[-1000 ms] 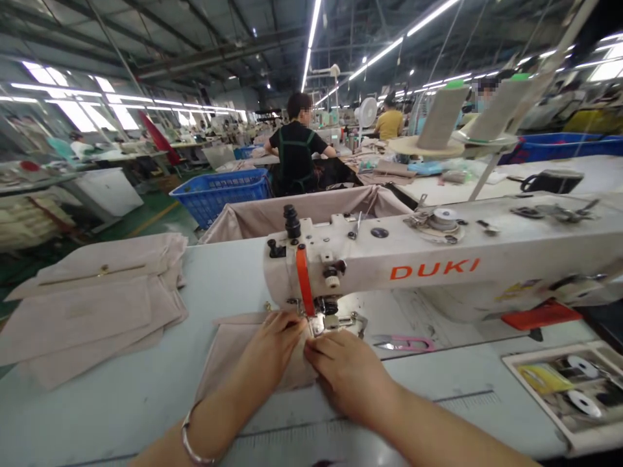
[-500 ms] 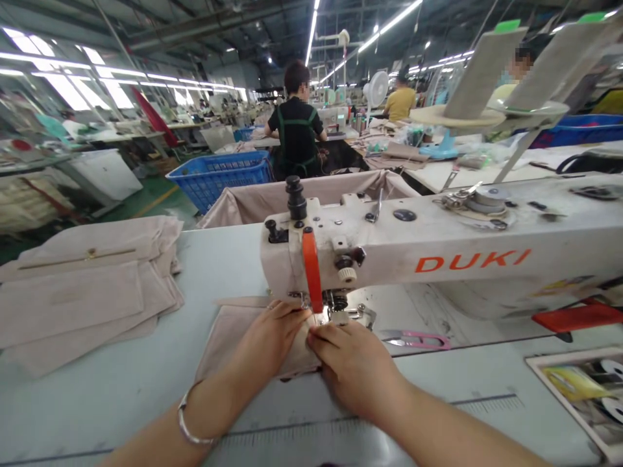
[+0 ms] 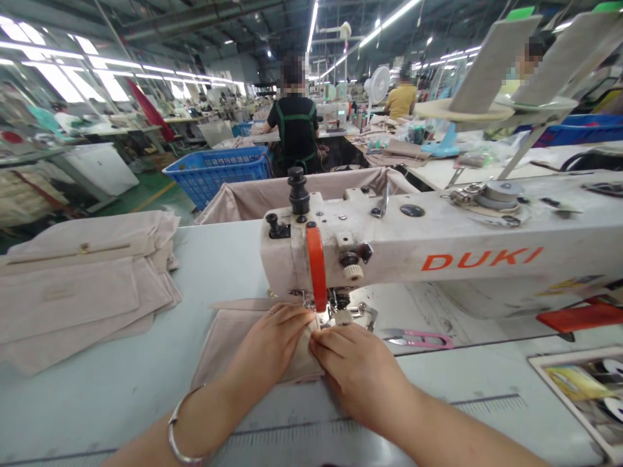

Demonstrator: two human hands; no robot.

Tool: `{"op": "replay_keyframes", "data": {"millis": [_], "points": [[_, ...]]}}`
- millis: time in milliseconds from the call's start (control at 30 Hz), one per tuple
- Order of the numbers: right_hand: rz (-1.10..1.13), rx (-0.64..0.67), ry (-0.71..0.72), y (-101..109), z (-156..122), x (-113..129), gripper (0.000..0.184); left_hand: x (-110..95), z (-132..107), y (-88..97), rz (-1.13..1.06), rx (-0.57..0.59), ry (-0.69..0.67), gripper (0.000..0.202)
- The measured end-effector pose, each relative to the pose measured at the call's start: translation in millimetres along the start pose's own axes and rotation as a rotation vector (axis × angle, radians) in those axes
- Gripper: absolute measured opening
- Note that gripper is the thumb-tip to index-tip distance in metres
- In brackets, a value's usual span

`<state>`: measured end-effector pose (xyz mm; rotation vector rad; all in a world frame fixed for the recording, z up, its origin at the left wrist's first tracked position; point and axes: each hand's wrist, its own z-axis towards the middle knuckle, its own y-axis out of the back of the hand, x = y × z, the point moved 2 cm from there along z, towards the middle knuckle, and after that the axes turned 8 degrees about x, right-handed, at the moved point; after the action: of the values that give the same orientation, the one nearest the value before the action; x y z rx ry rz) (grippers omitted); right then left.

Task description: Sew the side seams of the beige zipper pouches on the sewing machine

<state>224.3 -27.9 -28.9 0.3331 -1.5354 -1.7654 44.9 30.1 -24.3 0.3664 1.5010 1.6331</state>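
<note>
A beige fabric piece (image 3: pixel 226 340) lies folded on the table beneath the head of a white sewing machine (image 3: pixel 384 253). My left hand (image 3: pixel 272 344) presses on the fabric, its fingertips gathered close to the needle area. Just in front of the presser foot, my right hand (image 3: pixel 357 363) pinches the fabric's right edge between thumb and fingers. Both sets of fingertips nearly meet there. The needle itself is hidden behind the orange guard (image 3: pixel 316 267) and my fingers.
Pink thread snips (image 3: pixel 423 338) lie right of the needle. A stack of beige fabric pieces (image 3: pixel 92 279) sits at the left. At the right is a tray (image 3: pixel 559 389) with bobbins. Behind stand a cloth-lined bin (image 3: pixel 311 187), a blue basket (image 3: pixel 219 174) and a seated person (image 3: pixel 294 126).
Both hands stay at the needle area with the fabric, almost unmoved. The view has shifted slightly, and the seated person ahead has turned the head a little.
</note>
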Motion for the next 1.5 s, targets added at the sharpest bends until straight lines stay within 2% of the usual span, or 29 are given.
{"op": "replay_keyframes", "data": {"millis": [233,367,467,567,633,700,800,867,933,1000,1067,1100,1200,1267,1367,1500], "points": [[-0.019,-0.018,0.007,-5.9,3.5,-0.2,0.031,3.1,2.7,0.7,0.003,0.002,-0.006,0.024],[0.018,-0.027,-0.007,-7.0,4.0,2.8,0.028,3.8,1.6,7.3,-0.01,0.027,-0.016,0.026],[0.096,-0.008,0.014,11.1,-3.4,0.9,0.033,0.5,-5.1,15.6,-0.006,0.127,-0.009,0.03],[0.191,0.067,0.018,40.6,-18.0,-10.0,0.059,-9.5,-17.2,20.9,0.008,0.257,-0.024,0.066],[0.151,0.125,-0.035,53.8,-25.3,-22.7,0.07,-18.5,-24.3,21.5,0.017,0.277,-0.058,0.066],[0.068,0.134,-0.094,55.8,-25.4,-36.2,0.058,-26.1,-28.3,19.8,0.022,0.26,-0.1,0.057],[-0.015,0.002,-0.226,43.9,-14.0,-49.8,0.019,-28.8,-28.2,15.6,0.026,0.195,-0.099,0.057],[-0.041,-0.08,-0.283,34.4,-6.6,-48.7,0.011,-25.5,-26.1,13.7,0.041,0.148,-0.07,0.052],[-0.015,-0.093,-0.198,28.9,-3.9,-37.7,0.011,-22.0,-24.5,13.8,0.058,0.088,-0.071,0.045],[0.08,-0.047,0.001,27.9,-6.9,-21.3,0.013,-22.3,-24.5,14.8,0.082,0.041,-0.139,0.043],[0.179,-0.002,0.173,28.8,-12.5,-7.1,0.011,-26.2,-25.8,14.0,0.127,0.064,-0.207,0.045],[0.208,0.011,0.215,28.9,-14.7,-2.6,0.012,-28.9,-26.6,12.4,0.157,0.104,-0.23,0.047],[0.22,0.0,0.22,25.8,-16.0,1.5,0.014,-32.9,-27.7,5.4,0.203,0.238,-0.218,0.047],[0.221,-0.005,0.215,22.2,-13.4,0.4,0.012,-30.8,-26.5,1.1,0.206,0.277,-0.207,0.048],[0.212,-0.028,0.209,18.9,-9.0,-2.1,0.012,-24.5,-21.0,-0.8,0.198,0.26,-0.242,0.049],[0.181,-0.045,0.192,18.6,-7.2,-4.2,0.011,-22.2,-11.7,6.6,0.184,0.152,-0.269,0.035]]}}
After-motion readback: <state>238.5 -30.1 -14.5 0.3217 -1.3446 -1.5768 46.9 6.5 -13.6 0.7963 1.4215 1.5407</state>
